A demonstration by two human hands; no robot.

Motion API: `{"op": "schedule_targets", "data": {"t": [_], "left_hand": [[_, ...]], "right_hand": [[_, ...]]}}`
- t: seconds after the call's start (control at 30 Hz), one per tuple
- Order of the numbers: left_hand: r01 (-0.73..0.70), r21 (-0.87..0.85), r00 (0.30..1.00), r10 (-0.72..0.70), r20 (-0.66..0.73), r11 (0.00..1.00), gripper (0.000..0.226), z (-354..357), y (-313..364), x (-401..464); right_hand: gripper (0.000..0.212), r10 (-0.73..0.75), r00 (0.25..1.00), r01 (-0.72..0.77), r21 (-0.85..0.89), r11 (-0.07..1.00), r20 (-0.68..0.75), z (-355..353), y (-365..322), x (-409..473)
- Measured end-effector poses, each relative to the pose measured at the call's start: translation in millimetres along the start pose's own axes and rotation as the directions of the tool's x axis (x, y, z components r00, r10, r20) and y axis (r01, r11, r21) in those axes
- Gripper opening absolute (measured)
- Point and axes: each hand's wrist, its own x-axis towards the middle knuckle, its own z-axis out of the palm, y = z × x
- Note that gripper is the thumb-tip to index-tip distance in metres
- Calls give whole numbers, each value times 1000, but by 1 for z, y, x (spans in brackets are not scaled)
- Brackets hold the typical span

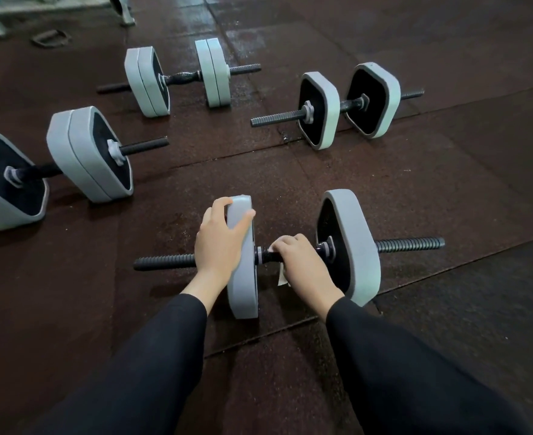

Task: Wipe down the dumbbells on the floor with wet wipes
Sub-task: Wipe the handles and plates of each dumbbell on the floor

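Observation:
The nearest dumbbell (pixel 356 246), grey plates on a black threaded bar, lies across the floor in front of me. My left hand (pixel 219 243) grips the top edge of its left plate (pixel 243 287). My right hand (pixel 302 262) is curled round the handle between the plates, with a white wet wipe (pixel 281 277) under its fingers; a corner of the wipe hangs below the bar. Both arms are in black sleeves.
Three more grey dumbbells lie on the dark rubber floor: one at left (pixel 79 155), one far centre (pixel 177 78), one far right (pixel 343 105). A metal equipment frame (pixel 4 14) stands at the top left corner, with a dark handle (pixel 50 37) beside it.

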Motion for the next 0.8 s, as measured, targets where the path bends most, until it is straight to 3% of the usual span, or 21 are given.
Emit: {"op": "schedule_targets", "data": {"t": [0.13,0.23,0.3,0.4,0.47,0.63,0.7,0.8], "left_hand": [[111,149,975,-136,173,983,89,-1,4,6],[264,74,926,-274,260,962,66,0,4,11],[370,0,891,-355,283,929,50,2,5,10],[387,6,893,-377,245,922,44,5,9,10],[371,8,912,-366,184,929,38,7,10,9],[336,-22,938,-332,101,942,30,11,9,10],[315,-21,946,-312,85,949,29,11,9,11],[268,-6,962,-267,63,963,27,11,6,11]], "right_hand": [[21,120,938,-112,44,993,-324,-44,-2,-7],[21,326,822,-345,47,937,-466,-93,16,-15],[30,442,791,-496,-19,868,-423,-114,33,-15],[48,573,778,-593,2,805,-258,-114,52,-8],[60,590,791,-597,6,802,-162,-103,58,-4],[60,586,810,-581,142,801,12,-92,62,12],[57,559,829,-553,154,819,4,-85,60,18],[41,565,808,-523,237,819,-168,-76,58,20]]}}
